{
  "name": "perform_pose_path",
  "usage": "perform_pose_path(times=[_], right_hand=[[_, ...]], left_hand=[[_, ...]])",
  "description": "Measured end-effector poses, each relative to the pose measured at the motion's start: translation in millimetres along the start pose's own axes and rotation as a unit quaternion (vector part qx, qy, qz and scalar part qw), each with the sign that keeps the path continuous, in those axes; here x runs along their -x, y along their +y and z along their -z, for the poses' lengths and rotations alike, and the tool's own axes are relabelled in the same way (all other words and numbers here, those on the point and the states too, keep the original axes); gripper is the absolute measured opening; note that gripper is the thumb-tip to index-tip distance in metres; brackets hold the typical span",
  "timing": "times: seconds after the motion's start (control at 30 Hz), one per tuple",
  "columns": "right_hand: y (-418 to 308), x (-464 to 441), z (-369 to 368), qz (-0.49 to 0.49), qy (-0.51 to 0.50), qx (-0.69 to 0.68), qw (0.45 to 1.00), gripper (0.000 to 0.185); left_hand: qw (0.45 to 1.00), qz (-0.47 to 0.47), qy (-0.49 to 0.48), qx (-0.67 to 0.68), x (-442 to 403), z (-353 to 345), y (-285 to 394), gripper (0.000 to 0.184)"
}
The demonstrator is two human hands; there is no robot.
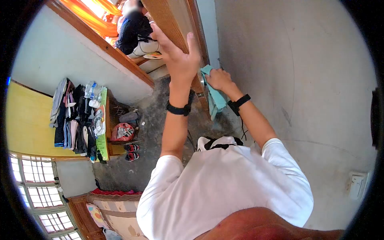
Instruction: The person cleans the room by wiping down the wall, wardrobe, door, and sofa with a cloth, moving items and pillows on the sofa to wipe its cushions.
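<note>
My left hand (181, 60) is raised at the edge of a brown wooden door (165, 18). Its fingers are stretched out and its thumb stands apart, straddling the door edge; whether it presses on the wood I cannot tell. Lower and to the right, my right hand (220, 80) is closed on a teal cloth (216, 100) at the door's side. A bit of shiny metal door hardware (202, 82) shows beside the cloth, partly covered by it. The cloth's loose end hangs down below my fingers. Both wrists wear black bands.
Through the doorway sits a person in dark clothing (134, 34) near orange curtains (90, 18). Folded clothes (74, 120) lie on a table at left. A red bag (123, 132) and shoes (132, 152) are on the floor. A bed (120, 212) stands lower left; a grey wall (320, 80) rises at right.
</note>
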State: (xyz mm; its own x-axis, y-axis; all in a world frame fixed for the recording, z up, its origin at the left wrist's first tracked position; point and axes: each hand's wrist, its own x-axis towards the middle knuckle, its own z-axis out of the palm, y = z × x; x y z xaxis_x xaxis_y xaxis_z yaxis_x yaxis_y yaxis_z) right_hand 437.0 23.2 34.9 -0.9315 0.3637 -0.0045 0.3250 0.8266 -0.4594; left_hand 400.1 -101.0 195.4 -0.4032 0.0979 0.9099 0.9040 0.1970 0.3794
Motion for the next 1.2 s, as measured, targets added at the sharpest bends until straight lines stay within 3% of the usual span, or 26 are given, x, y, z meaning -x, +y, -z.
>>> perform_pose_path(times=[0.33, 0.63, 0.7, 0.8, 0.9, 0.93, 1.0, 1.2], right_hand=[[3, 13, -17, 0.056, 0.084, 0.118, 0.988, 0.039], [20, -16, 15, -0.020, -0.055, 0.077, 0.995, 0.044], [40, -33, 9, -0.024, -0.076, -0.019, 0.997, 0.047], [150, -133, -112, 0.070, 0.017, -0.200, 0.977, 0.049], [75, -34, 12, -0.047, -0.066, -0.197, 0.977, 0.048], [81, -30, 7, -0.053, -0.063, -0.191, 0.978, 0.048], [92, -24, 2, -0.080, 0.051, -0.153, 0.984, 0.069], [98, -3, -2, -0.023, 0.128, -0.090, 0.987, 0.052]], left_hand=[[0.998, -0.035, 0.040, -0.014, 6, -8, 2, 0.090], [0.998, -0.023, 0.030, 0.050, 9, -32, 17, 0.089], [0.998, -0.040, 0.037, 0.043, 9, -41, 23, 0.089], [0.996, -0.053, 0.059, 0.045, 10, -54, 33, 0.086], [0.995, -0.042, 0.059, 0.075, 8, -63, 31, 0.084], [0.994, -0.036, 0.046, 0.093, 9, -65, 32, 0.084], [0.993, -0.015, 0.035, 0.111, 8, -70, 34, 0.084], [0.995, 0.007, 0.012, 0.094, 7, -75, 47, 0.086]])
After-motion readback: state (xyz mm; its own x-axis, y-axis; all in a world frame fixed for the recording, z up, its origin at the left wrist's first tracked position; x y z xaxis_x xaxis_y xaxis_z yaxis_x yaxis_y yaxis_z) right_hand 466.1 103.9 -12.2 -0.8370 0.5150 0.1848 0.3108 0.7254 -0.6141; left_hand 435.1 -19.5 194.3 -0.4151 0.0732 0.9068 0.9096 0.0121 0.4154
